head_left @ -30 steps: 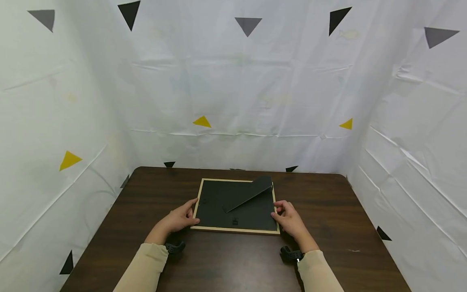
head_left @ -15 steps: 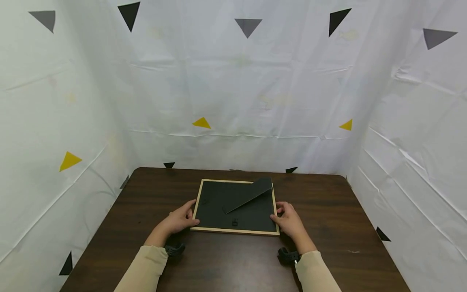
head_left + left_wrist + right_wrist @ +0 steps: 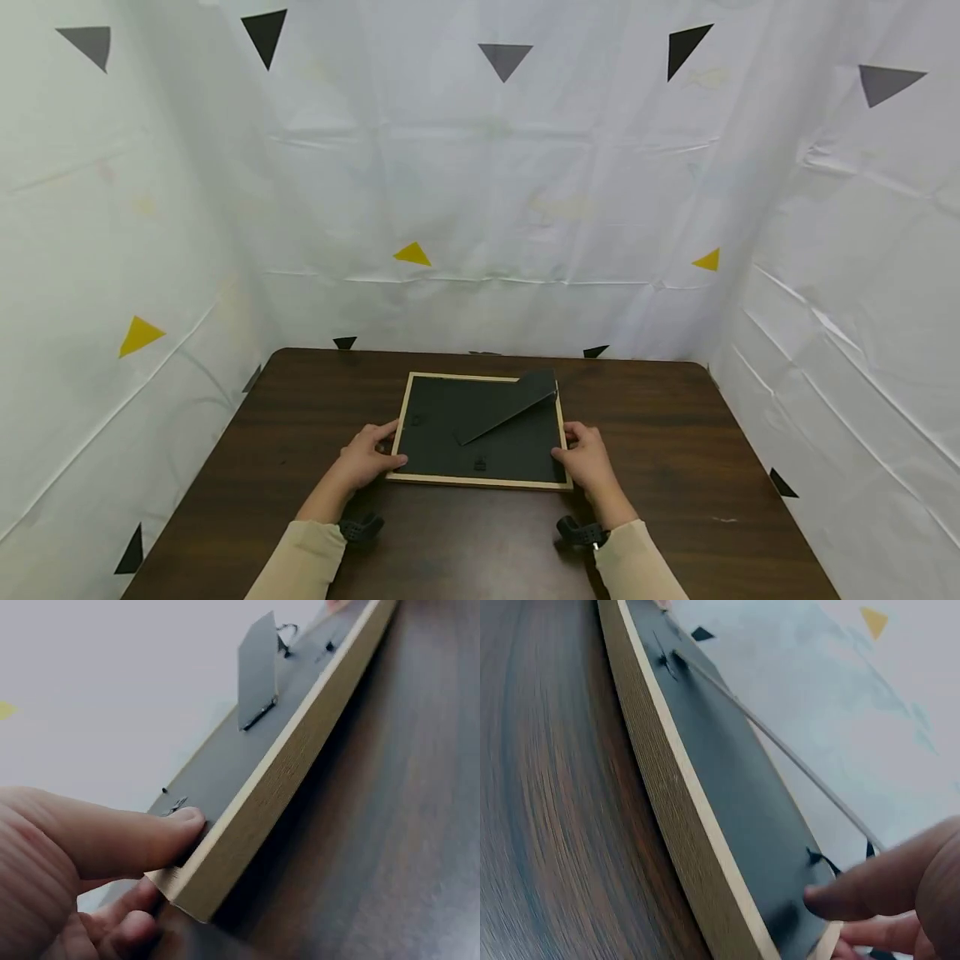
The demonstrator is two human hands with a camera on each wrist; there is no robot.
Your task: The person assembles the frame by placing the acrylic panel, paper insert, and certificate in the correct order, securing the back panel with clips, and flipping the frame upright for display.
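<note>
- Two beige cloth sleeves (image 3: pixel 296 562) at the near side, with a black band (image 3: pixel 360 529) under each wrist; on the right, brought a little leftward over the past second.
- Pinching with the left hand (image 3: pixel 363 461) at the left side of a flat rectangular picture frame (image 3: pixel 480 482) of pale wood, close to the near left corner, with thumb on top and index finger against the outer side; index finger placed slightly nearer than a second ago.
- Pinching likewise with the right hand (image 3: pixel 589 463) at the right side, with thumb over the back and other fingers outside or beneath, partly hidden; also slid slightly nearer.
- Hardly any shift of the frame against the dark brown wood-grain table (image 3: pixel 480 542); judged a small settling of the two-sided hold, not yet a carry or a turn.
- Back upward, mid-table, between both hands; resting or just raised, cannot tell which, with dark shadow under the near rim in both wrist views.
- Smooth black backing (image 3: pixel 442 408) inside the thin pale rim, with a small dark fitting (image 3: pixel 480 463) at the middle of the near edge.
- Flat black support leg (image 3: pixel 528 392) swung out from the backing, joined near the middle, with wide end over the far right rim.
- Farthest, white hanging cloth (image 3: pixel 480 183) printed with black, grey and yellow triangles.
</note>
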